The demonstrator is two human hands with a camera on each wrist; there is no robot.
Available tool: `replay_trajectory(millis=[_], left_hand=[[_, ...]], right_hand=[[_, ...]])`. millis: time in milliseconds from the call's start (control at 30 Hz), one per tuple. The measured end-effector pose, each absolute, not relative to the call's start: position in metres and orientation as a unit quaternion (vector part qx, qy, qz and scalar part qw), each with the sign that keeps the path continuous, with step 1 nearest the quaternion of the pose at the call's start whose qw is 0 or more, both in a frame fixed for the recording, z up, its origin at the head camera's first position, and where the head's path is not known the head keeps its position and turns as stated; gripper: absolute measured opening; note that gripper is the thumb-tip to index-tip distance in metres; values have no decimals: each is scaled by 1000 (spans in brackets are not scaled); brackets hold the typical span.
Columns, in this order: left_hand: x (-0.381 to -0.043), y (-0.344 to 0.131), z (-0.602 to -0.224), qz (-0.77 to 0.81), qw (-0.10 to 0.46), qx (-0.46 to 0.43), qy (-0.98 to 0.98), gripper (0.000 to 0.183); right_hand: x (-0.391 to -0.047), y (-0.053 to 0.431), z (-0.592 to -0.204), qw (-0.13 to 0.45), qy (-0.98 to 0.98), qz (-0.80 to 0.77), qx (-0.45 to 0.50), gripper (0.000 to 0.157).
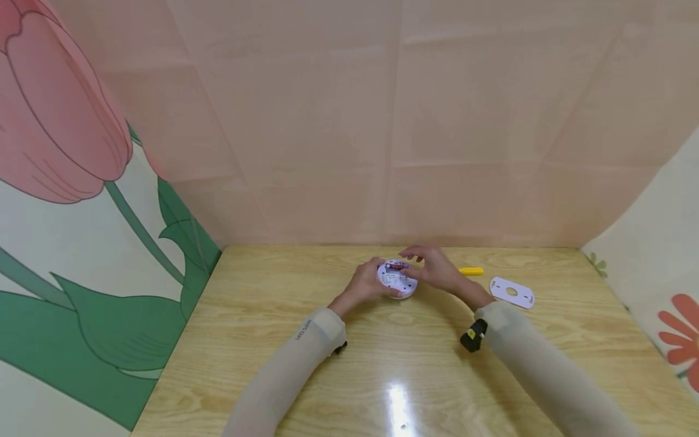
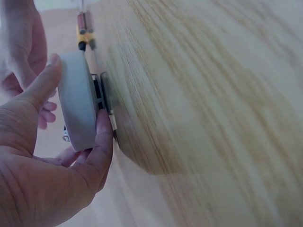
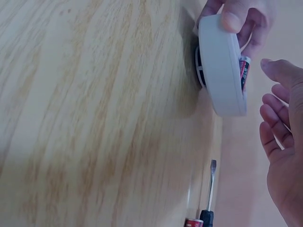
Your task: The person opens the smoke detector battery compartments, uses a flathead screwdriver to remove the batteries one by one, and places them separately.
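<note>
A round white smoke alarm is tilted up off the tabletop, its back with the battery compartment facing me. My left hand grips it by the rim, thumb on one side and fingers on the other. A red-and-black battery sticks up a little from the compartment in the right wrist view. Beside it, my right hand has its fingers loosely bent and holds nothing; its thumb is just off the battery in the right wrist view. Dark slots show on the alarm's underside, near the table, in the left wrist view.
On the wooden table, a screwdriver with a yellow handle lies behind my right wrist. A red cylinder lies alongside it. Further right is a flat white mounting plate with a central hole. A pink cloth backdrop stands behind.
</note>
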State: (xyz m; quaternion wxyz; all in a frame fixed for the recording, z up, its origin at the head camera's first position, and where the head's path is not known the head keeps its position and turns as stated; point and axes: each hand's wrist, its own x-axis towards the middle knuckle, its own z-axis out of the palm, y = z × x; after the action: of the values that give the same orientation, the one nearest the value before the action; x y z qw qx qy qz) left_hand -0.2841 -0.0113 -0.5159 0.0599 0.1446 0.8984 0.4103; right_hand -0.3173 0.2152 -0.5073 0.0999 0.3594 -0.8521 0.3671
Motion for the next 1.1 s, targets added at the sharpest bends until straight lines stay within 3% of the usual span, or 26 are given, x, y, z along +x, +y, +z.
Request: replay_trajectory(millis=[1100], left_hand=[[-286, -12, -516, 405, 48, 155, 900, 80]], right_hand=[[-324, 190, -524, 85, -864, 355, 347, 23]])
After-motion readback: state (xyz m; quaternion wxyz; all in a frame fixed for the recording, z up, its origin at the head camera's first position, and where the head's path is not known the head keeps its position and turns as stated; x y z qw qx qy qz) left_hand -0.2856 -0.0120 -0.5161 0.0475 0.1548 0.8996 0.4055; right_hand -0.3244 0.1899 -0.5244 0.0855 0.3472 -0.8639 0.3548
